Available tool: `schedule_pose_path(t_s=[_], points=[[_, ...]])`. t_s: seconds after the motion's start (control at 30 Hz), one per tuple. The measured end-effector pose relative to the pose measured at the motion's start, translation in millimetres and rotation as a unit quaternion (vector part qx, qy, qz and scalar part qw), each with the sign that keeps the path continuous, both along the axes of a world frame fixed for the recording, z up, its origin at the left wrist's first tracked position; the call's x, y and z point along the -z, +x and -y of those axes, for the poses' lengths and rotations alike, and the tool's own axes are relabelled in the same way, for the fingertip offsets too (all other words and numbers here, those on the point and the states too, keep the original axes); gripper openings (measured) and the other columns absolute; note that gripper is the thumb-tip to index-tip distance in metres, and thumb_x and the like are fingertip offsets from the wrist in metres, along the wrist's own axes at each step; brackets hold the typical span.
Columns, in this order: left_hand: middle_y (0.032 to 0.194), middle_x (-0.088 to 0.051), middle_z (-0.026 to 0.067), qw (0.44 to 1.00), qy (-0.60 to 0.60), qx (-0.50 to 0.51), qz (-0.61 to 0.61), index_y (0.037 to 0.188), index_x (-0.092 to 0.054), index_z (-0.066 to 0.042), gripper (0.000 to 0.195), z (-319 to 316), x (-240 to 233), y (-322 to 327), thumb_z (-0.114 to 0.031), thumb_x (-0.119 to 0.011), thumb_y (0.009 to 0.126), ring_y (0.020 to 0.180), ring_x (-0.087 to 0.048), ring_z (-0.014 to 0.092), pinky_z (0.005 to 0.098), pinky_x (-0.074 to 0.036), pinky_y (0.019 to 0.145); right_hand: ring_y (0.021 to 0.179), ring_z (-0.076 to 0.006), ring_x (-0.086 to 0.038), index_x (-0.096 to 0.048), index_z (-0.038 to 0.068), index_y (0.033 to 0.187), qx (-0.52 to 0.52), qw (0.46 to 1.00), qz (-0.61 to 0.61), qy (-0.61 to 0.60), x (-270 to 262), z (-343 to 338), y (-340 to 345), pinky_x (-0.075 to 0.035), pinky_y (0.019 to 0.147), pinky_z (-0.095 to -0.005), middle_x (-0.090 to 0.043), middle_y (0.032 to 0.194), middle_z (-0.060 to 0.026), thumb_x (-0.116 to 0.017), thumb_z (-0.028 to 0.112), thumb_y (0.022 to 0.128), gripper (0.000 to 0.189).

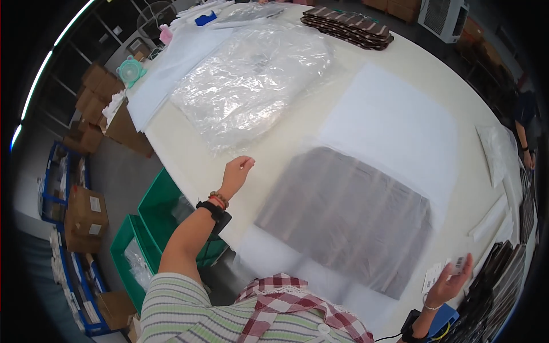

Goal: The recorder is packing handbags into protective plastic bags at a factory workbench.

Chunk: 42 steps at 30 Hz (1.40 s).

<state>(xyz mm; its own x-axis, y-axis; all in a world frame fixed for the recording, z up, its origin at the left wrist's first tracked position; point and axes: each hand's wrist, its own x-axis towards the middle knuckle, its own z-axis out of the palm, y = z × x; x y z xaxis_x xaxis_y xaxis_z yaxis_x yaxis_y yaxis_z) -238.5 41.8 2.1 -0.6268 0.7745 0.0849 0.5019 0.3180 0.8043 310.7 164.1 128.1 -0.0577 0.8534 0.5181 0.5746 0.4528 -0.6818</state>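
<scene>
My left hand point(238, 175) is above the table's left part, thumb and fingers brought together, with nothing visible in them. It is just below the large clear plastic bags point(257, 77) and to the left of a folded brown striped fabric piece point(347, 218). The fabric lies flat before me, covered by a translucent plastic bag that spreads past its near edge. At the lower right, my right hand point(446, 287) has a small barcode label point(459, 262) between thumb and fingers. Beside that hand, white printed labels point(430, 276) lie on the table.
Striped fabric is stacked point(347, 28) at the table's far edge. Dark bagged fabric point(484, 278) lies to the right, near a blue device point(444, 320). Green crates point(150, 206) stand by the left edge. Another person's arm point(522, 135) is at far right.
</scene>
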Motion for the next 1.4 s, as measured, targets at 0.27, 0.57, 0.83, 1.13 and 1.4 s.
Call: schedule_pose_path(t_s=[0.27,0.57,0.83,1.13,1.4], points=[[0.1,-0.059,0.0111,0.948,0.043,-0.149,-0.278,0.107,-0.059,-0.004,0.032,-62,4,-107,-0.026,-0.059,0.082,0.095,-0.055,0.029,0.0387,-0.045,0.081,0.108,-0.0347,-0.048,-0.05,-0.002,0.115,-0.119,0.959,0.232,-0.11,47,-32,-37,-0.042,0.087,-0.0374,-0.048,0.119,-0.0205,-0.053,0.002,0.079,0.036],[0.092,-0.059,0.006,0.947,-0.198,-0.081,-0.24,0.086,-0.06,-0.013,0.018,-104,30,-165,-0.029,-0.055,0.08,0.09,-0.056,0.028,0.047,-0.042,0.073,0.094,-0.0276,-0.056,-0.057,0.0,0.101,-0.223,0.949,0.171,-0.143,42,-52,-112,-0.05,0.07,-0.0313,-0.053,0.108,-0.0161,-0.053,-0.001,0.079,0.022],[0.078,-0.062,0.0123,0.955,-0.141,-0.105,-0.239,0.078,-0.062,-0.008,0.027,-99,36,-162,-0.034,-0.055,0.082,0.079,-0.06,0.029,0.0413,-0.046,0.071,0.077,-0.0238,-0.06,-0.061,0.002,0.096,-0.303,0.926,0.147,-0.173,48,-47,-159,-0.051,0.065,-0.0282,-0.06,0.095,-0.0115,-0.055,0.002,0.08,0.017],[0.056,-0.047,-0.0042,0.943,0.168,-0.08,0.276,0.068,-0.059,-0.008,0.019,-149,-136,-148,-0.023,-0.06,0.079,0.05,-0.043,0.007,0.0225,-0.033,0.047,0.08,-0.016,-0.06,-0.059,0.0,0.103,-0.262,0.877,-0.041,-0.401,54,-63,-163,-0.049,0.07,-0.0265,-0.062,0.099,-0.0073,-0.054,0.015,0.087,0.022],[0.076,-0.058,0.0005,0.852,0.188,0.135,0.47,0.081,-0.059,-0.008,0.016,-190,-205,44,-0.024,-0.059,0.085,0.07,-0.057,0.011,0.022,-0.049,0.064,0.119,-0.0203,-0.044,-0.026,-0.006,0.135,-0.436,0.802,-0.172,-0.37,18,-57,-275,-0.042,0.093,-0.0339,-0.045,0.129,-0.0166,-0.065,0.032,0.081,0.076]])
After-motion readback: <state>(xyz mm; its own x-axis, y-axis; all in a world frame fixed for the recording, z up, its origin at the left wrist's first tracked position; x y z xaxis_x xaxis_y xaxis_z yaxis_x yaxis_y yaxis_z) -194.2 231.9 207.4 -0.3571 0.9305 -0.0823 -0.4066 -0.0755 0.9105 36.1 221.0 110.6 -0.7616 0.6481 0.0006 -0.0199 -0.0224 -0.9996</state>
